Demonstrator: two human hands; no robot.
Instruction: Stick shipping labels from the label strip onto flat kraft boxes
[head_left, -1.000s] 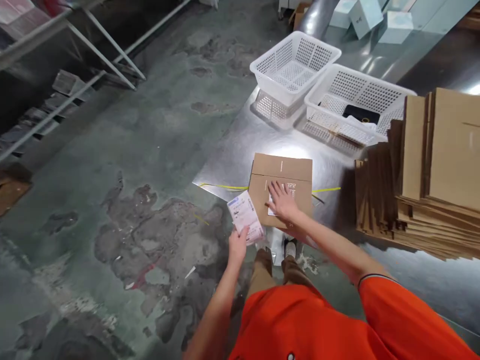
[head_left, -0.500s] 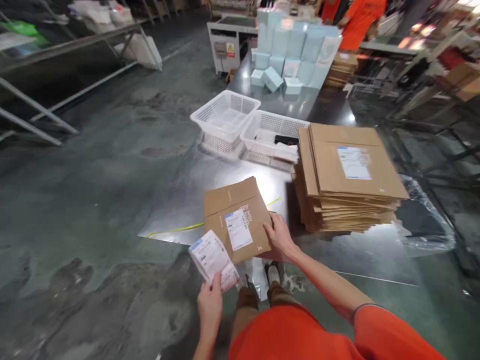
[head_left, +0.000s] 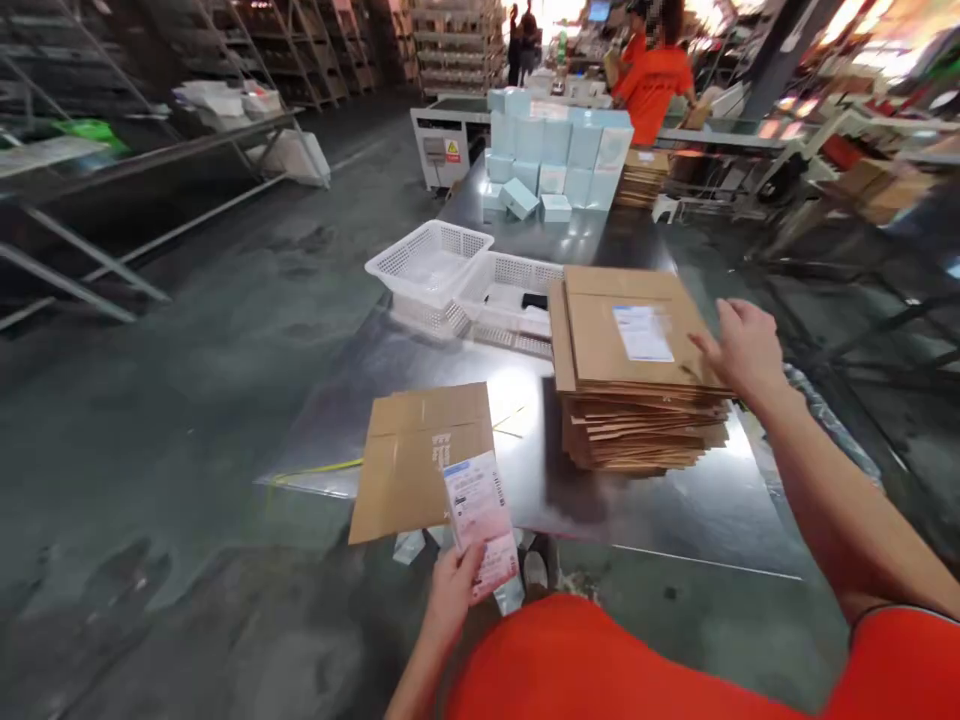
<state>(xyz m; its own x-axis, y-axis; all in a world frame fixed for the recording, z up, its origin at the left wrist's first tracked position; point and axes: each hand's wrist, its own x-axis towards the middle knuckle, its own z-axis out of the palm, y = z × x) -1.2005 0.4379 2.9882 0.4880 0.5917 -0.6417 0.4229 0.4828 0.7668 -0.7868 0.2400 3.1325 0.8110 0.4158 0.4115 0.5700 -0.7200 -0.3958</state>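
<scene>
My left hand (head_left: 454, 590) grips a small stack of printed shipping labels (head_left: 480, 505) by its lower end, thumb on top. Just behind the labels lies a flattened cardboard box (head_left: 409, 455) with white print, jutting over the table's front edge. The labels cover its lower right part. To the right, my right hand (head_left: 742, 345) hovers at the right edge of a tall pile of flattened cardboard boxes (head_left: 637, 425), thumb apart from the curled fingers and nothing visible in it. A white shipping label (head_left: 643, 333) sits on the pile's top box.
White plastic baskets (head_left: 431, 262) stand behind the boxes on the metal table (head_left: 330, 425). Farther back are stacked light-blue boxes (head_left: 555, 145) and a person in an orange shirt (head_left: 654, 85). Clear plastic wrap (head_left: 832, 420) lies right of the pile.
My right hand has left the front cardboard and moved right to the pile. The front cardboard's printed face now shows no label beside the print. My left hand has shifted right with the labels.
</scene>
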